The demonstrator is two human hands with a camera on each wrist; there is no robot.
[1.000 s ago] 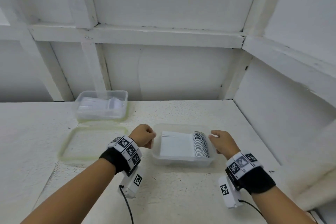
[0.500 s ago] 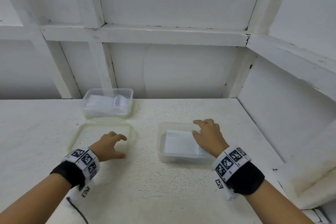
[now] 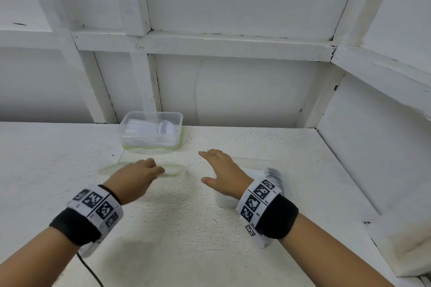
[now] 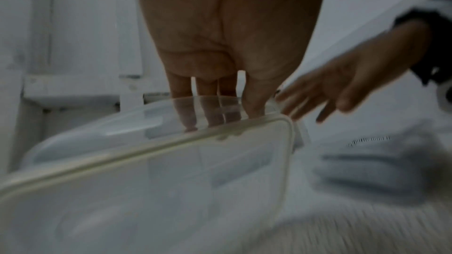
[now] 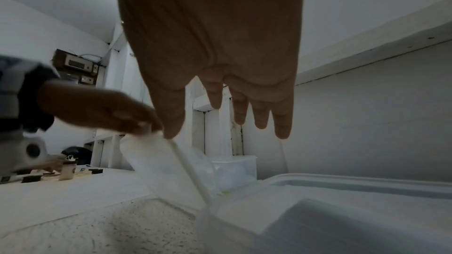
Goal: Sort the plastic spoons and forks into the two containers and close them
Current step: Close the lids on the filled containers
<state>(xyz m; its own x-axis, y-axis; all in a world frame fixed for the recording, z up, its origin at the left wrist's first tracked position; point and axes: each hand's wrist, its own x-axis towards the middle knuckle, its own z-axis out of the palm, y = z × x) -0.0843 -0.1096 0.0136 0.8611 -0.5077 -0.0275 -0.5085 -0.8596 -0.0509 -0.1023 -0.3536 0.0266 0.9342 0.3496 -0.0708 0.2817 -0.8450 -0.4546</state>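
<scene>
Our two open containers: far (image 3: pixel 152 129) with clear cutlery, near (image 3: pixel 271 176) with stacked cutlery; our left hand (image 3: pixel 135 176) now pinching lid (image 3: pixel 173 171), right hand (image 3: pixel 221 173) spread, off the near one.

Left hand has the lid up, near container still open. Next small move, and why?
Probably carry the lid right over the near container and lower it. The left hand grips its edge, tilted off the table; the right hand hovers open, and that container is uncovered.
</scene>
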